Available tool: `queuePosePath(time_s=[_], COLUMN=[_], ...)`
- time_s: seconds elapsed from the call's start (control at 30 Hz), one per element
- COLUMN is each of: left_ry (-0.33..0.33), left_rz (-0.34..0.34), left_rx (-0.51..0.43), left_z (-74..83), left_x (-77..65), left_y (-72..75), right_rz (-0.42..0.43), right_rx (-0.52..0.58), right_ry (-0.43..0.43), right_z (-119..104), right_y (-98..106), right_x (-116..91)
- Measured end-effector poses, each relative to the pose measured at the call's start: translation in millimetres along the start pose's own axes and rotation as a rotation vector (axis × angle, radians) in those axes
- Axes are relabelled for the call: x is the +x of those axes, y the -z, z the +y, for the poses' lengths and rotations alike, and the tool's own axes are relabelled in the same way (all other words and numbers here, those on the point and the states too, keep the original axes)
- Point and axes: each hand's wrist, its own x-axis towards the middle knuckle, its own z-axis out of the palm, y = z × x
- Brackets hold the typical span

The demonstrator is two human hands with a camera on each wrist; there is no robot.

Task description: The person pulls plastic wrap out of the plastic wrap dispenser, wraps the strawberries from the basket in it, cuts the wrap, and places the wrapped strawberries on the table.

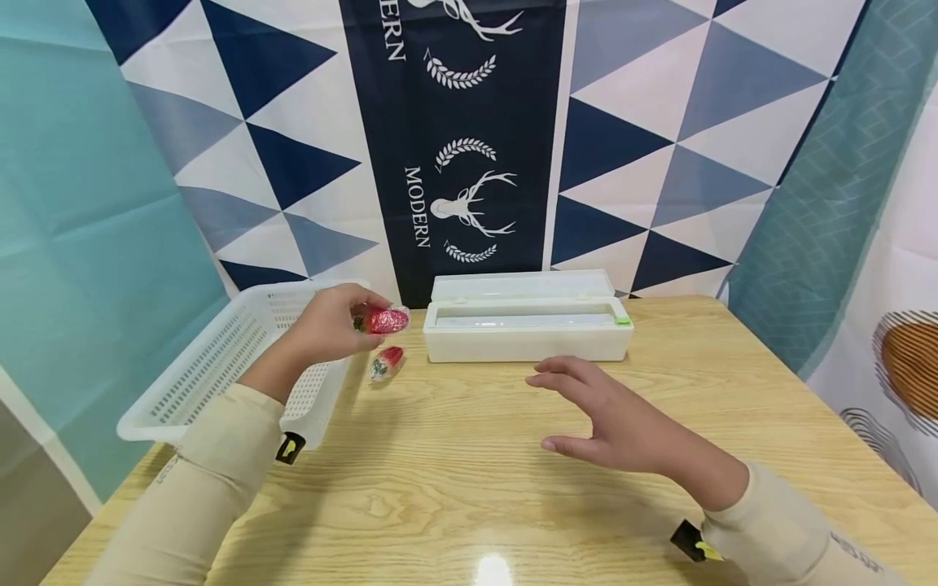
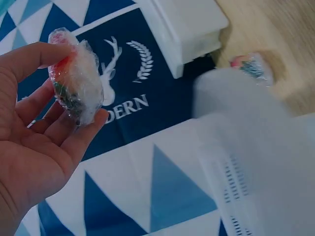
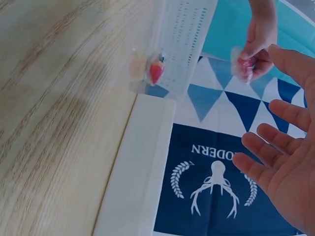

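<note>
My left hand (image 1: 333,324) pinches a strawberry (image 1: 388,320) wrapped in clear plastic film, held up beside the white basket's right edge. The left wrist view shows the wrapped strawberry (image 2: 74,78) between thumb and fingers, its red flesh and green leaves visible through the crinkled film. Below it on the table lies a second wrapped strawberry (image 1: 387,363), next to the basket (image 1: 198,382). My right hand (image 1: 615,415) hovers over the table with fingers spread and nothing in it, in front of a long white box (image 1: 528,343) that looks like a cling film dispenser.
The dispenser's lid (image 1: 523,285) is raised at the back, and a small green piece (image 1: 623,321) sits at its right end. A patterned cloth (image 1: 469,146) hangs behind the wooden table (image 1: 454,472). The slotted basket stands at the table's left edge.
</note>
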Motion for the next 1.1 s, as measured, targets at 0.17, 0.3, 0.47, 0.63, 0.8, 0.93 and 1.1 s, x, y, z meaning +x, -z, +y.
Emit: queuePosePath(time_s=[0.17, 0.3, 0.47, 0.63, 0.8, 0.93, 1.1], left_ry=[-0.011, -0.024, -0.036, -0.003, 0.032, 0.045, 0.097], left_rz=[-0.051, -0.091, -0.154, -0.264, -0.381, -0.424, -0.441], left_rx=[0.05, 0.057, 0.047, 0.109, 0.236, 0.291, 0.3], left_z=[-8.2, -9.7, -8.3, -8.3, -8.7, -11.5, -15.2], left_x=[10.6, 20.0, 33.4, 44.7, 53.2, 58.3, 61.7], left_y=[-11.1, -19.9, -33.1, -43.5, -48.3, -51.6, -59.0], right_rz=[-0.013, -0.02, -0.028, -0.045, -0.04, -0.039, -0.037], right_rx=[0.006, 0.01, 0.012, 0.01, 0.001, -0.005, -0.002], right_ry=[-0.008, -0.011, -0.006, -0.012, 0.0, 0.003, 0.005], right_z=[0, 2, 0, 0, 0, 0, -1], right_y=[-2, -4, -5, -6, -8, -9, -9], right_x=[-1, -1, -1, 0, 0, 0, 0])
